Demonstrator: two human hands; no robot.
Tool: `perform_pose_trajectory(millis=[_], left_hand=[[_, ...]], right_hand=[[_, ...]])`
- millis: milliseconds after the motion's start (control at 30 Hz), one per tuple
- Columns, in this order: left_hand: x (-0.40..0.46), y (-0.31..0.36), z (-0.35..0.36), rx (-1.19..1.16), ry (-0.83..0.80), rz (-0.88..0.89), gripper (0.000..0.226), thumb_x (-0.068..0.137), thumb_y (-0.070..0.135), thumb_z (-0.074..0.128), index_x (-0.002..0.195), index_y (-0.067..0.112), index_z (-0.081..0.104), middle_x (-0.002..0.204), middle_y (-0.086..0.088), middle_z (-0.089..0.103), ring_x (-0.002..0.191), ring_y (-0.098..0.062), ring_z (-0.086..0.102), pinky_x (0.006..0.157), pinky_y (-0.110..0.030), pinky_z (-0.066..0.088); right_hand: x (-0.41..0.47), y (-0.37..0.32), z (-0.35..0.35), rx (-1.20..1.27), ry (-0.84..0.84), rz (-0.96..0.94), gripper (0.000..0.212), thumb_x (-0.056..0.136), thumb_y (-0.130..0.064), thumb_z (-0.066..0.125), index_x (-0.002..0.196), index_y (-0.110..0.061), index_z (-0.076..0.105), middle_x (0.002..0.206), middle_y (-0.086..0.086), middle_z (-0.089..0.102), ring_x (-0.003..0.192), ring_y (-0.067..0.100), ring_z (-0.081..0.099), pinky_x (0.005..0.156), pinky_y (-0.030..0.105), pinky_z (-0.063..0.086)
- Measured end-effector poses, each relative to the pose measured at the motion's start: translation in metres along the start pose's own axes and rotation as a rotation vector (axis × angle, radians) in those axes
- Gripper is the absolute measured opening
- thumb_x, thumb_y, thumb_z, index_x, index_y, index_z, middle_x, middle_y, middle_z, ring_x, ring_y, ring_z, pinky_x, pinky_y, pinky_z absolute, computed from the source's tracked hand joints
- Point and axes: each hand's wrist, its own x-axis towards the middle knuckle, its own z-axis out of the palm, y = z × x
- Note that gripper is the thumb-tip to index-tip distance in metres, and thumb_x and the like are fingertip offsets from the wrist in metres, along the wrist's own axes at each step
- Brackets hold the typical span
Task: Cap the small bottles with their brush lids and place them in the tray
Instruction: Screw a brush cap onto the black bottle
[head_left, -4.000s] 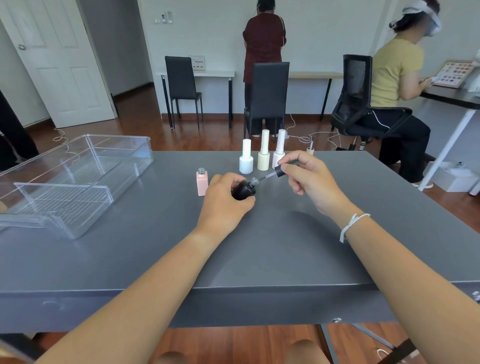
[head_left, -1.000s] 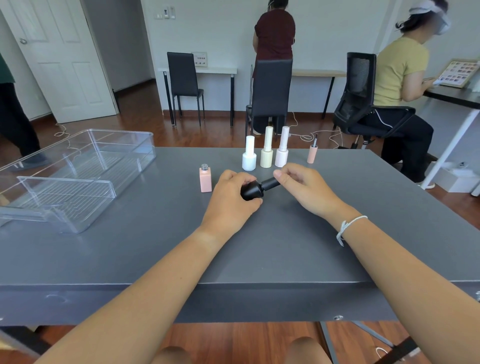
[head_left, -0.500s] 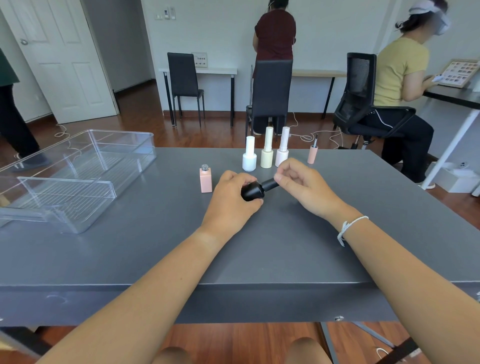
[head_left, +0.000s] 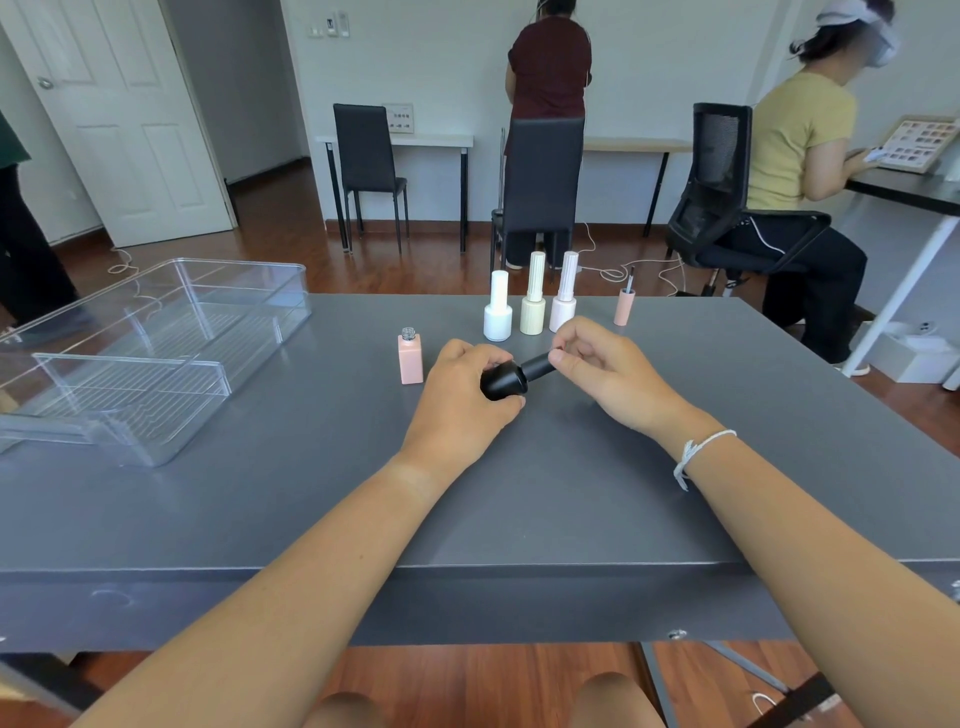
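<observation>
Head view. The left hand (head_left: 462, 395) grips the round body of a black bottle (head_left: 503, 382), fingers curled around it, holding it tilted just above the grey surface (head_left: 519, 509). The right hand (head_left: 602, 374) pinches the black brush lid (head_left: 537, 367) between thumb and fingertips; the lid sits on the bottle's neck, pointing up and to the right.

Just left of the left hand stands an uncapped pink square bottle (head_left: 410, 357). Behind the hands stand three capped bottles in a row: white (head_left: 497, 309), pale yellow (head_left: 533, 304) and pale pink (head_left: 563, 301). To their right stands a pink lid (head_left: 624, 304), brush upward.

The clear tray (head_left: 156, 332) rests at the left side of the surface, well apart from the bottles, with no bottle in it.
</observation>
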Motion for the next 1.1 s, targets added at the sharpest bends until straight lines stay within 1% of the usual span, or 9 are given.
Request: perform_pose_trajectory(millis=[100,233,300,433,500,667,767,933,1100], left_hand=[[-0.0005,-0.0006,0.0003,0.009,-0.007,0.003,0.029,0.073,0.010,0.071,0.098,0.022,0.062,0.098,0.004,0.046,0.085,-0.006,0.053,0.075,0.003,0.036],[-0.0010,-0.0012,0.0005,-0.001,-0.014,0.012,0.030,0.073,0.009,0.071,0.097,0.024,0.061,0.096,0.006,0.045,0.084,0.001,0.052,0.075,0.005,0.034],[-0.0007,-0.0015,0.0006,-0.011,-0.006,0.004,0.029,0.073,0.010,0.071,0.097,0.024,0.061,0.096,0.007,0.044,0.084,0.003,0.051,0.074,0.006,0.033],[-0.0001,-0.0017,0.0005,-0.008,-0.001,-0.002,0.029,0.073,0.010,0.071,0.098,0.023,0.062,0.098,0.005,0.045,0.083,0.001,0.051,0.074,0.006,0.034],[-0.0003,-0.0017,0.0002,-0.004,-0.001,0.003,0.029,0.073,0.009,0.071,0.097,0.023,0.062,0.098,0.004,0.045,0.082,0.001,0.051,0.074,0.006,0.033],[-0.0005,-0.0018,0.0005,0.005,-0.010,0.009,0.029,0.073,0.010,0.071,0.098,0.022,0.062,0.097,0.006,0.044,0.083,0.003,0.051,0.073,0.007,0.032],[0.0000,-0.0023,0.0006,-0.004,0.001,-0.001,0.028,0.073,0.011,0.071,0.098,0.022,0.062,0.096,0.006,0.044,0.082,0.002,0.051,0.072,0.006,0.033],[0.0003,-0.0016,0.0011,0.005,-0.005,-0.007,0.029,0.074,0.011,0.071,0.099,0.021,0.062,0.098,0.005,0.045,0.082,-0.001,0.051,0.073,0.005,0.034],[-0.0001,-0.0013,0.0002,0.012,-0.014,-0.002,0.027,0.074,0.013,0.071,0.098,0.022,0.062,0.097,0.004,0.046,0.081,0.000,0.051,0.073,0.005,0.034]], right_hand=[[0.0003,-0.0011,0.0011,-0.021,0.016,0.001,0.020,0.093,-0.027,0.051,0.077,-0.014,0.051,0.066,0.002,0.046,0.060,0.010,0.039,0.059,0.023,0.033],[0.0016,0.0001,0.0022,-0.051,0.049,0.057,0.042,0.094,-0.039,0.044,0.069,-0.006,0.051,0.060,-0.004,0.047,0.049,0.002,0.038,0.058,0.023,0.033],[0.0013,0.0007,0.0018,-0.022,0.054,0.056,0.038,0.093,-0.041,0.044,0.073,-0.010,0.053,0.065,-0.002,0.049,0.054,0.004,0.040,0.061,0.024,0.034],[0.0003,0.0009,-0.0001,-0.004,0.009,-0.002,0.012,0.091,-0.030,0.052,0.081,-0.024,0.050,0.069,0.001,0.047,0.060,0.014,0.038,0.060,0.025,0.034],[0.0008,0.0009,0.0008,-0.007,0.009,-0.011,0.013,0.091,-0.025,0.053,0.078,-0.027,0.048,0.069,-0.002,0.046,0.060,0.015,0.038,0.060,0.024,0.034],[0.0020,0.0032,0.0018,-0.017,0.039,0.001,0.028,0.092,-0.031,0.051,0.070,-0.014,0.048,0.061,0.000,0.041,0.059,0.012,0.036,0.060,0.027,0.031],[0.0020,0.0035,0.0022,-0.021,0.057,0.006,0.032,0.092,-0.037,0.050,0.065,-0.021,0.047,0.054,-0.007,0.037,0.052,0.007,0.033,0.056,0.024,0.031],[0.0019,0.0036,0.0024,-0.006,0.017,-0.004,0.021,0.092,-0.032,0.051,0.077,-0.018,0.052,0.072,0.007,0.049,0.068,0.015,0.041,0.067,0.028,0.035],[0.0024,0.0013,0.0036,-0.043,0.043,-0.033,0.026,0.094,-0.028,0.049,0.076,-0.009,0.049,0.059,-0.004,0.038,0.056,0.009,0.033,0.055,0.019,0.029]])
